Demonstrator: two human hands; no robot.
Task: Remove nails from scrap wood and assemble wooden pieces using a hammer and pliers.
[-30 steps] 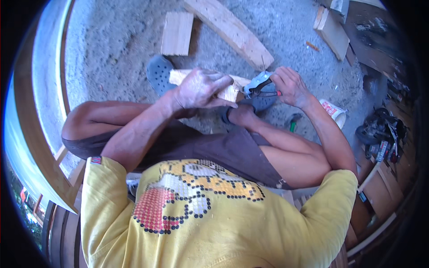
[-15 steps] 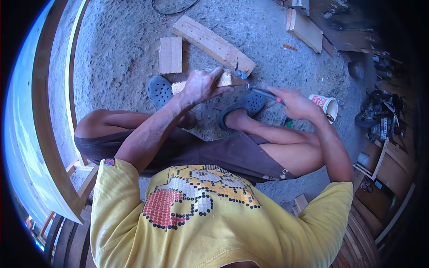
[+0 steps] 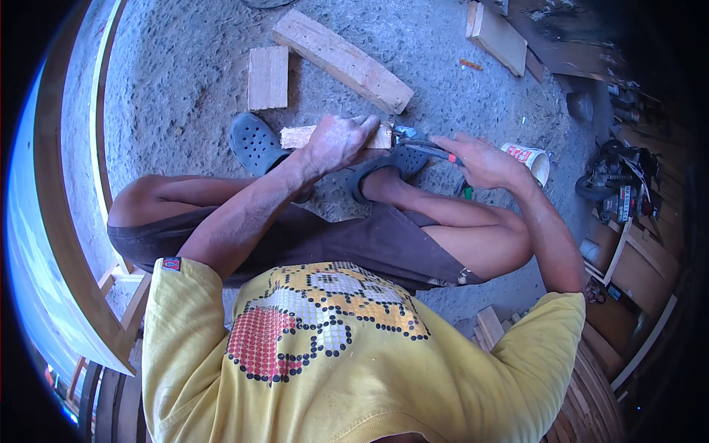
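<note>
My left hand [image 3: 336, 142] is closed round a short, pale block of wood [image 3: 294, 137] with a rough left end, held level above the floor between my feet. In my right hand [image 3: 484, 161] is a dark metal hand tool [image 3: 421, 145] with red on its handle. The tool's working end meets the block's right end, or lies very close to it; the exact contact is too small to tell. A small bluish scrap [image 3: 405, 131] shows just beyond that end. Dark perforated clogs [image 3: 255, 142] are by my feet, below the hands.
A long timber [image 3: 343, 60] and a short board [image 3: 267, 77] lie on the rough floor ahead. More boards [image 3: 498, 38] are at the far right. A white bucket [image 3: 530, 161] lies right of my right hand. A tall framed panel [image 3: 66, 221] stands at the left.
The view has shifted slightly, so the floor things appear higher and further left. The tool's end has come in to the block's right end. Both hands keep their hold.
</note>
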